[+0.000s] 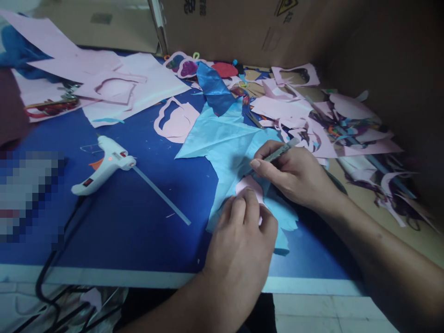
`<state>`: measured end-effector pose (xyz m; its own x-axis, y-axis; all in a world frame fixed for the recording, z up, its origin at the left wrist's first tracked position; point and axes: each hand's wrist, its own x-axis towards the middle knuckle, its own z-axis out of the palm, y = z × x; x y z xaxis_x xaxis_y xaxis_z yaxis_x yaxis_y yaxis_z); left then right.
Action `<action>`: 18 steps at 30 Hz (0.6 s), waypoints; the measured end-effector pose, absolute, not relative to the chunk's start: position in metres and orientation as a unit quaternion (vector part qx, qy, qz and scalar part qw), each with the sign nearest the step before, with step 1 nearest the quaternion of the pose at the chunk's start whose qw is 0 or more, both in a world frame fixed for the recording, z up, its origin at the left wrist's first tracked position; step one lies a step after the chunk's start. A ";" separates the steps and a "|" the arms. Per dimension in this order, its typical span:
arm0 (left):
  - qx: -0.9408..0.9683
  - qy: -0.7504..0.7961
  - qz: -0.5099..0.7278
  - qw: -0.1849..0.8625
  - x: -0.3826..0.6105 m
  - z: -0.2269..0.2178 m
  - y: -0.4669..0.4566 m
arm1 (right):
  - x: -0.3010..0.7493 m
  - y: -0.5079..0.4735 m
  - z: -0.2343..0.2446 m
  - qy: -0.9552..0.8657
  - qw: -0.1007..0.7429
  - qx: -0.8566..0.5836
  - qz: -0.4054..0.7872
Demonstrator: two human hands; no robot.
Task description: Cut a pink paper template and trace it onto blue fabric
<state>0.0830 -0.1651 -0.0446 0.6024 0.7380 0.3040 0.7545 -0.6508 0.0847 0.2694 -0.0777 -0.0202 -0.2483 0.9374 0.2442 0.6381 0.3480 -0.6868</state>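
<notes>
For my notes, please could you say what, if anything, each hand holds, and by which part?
Right hand: a pen, near its lower end. Left hand: a pink piece, pressed down at its near part.

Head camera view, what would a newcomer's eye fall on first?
Probably the light blue sheet mid-picture, where the left hand rests on a small pink piece and the right hand holds a pen-like tool. Next, the white glue gun on the blue table left of the sheet, then the pink scraps strewn to its right.
</notes>
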 end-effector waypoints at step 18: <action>-0.895 -0.418 -0.154 0.028 0.083 -0.045 -0.166 | 0.272 -0.075 -0.021 -0.759 0.322 -0.520 0.225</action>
<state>0.0829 -0.1658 -0.0453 0.6026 0.7399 0.2990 0.7574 -0.6483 0.0778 0.2716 -0.0753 -0.0212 -0.2529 0.9333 0.2548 0.6435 0.3589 -0.6761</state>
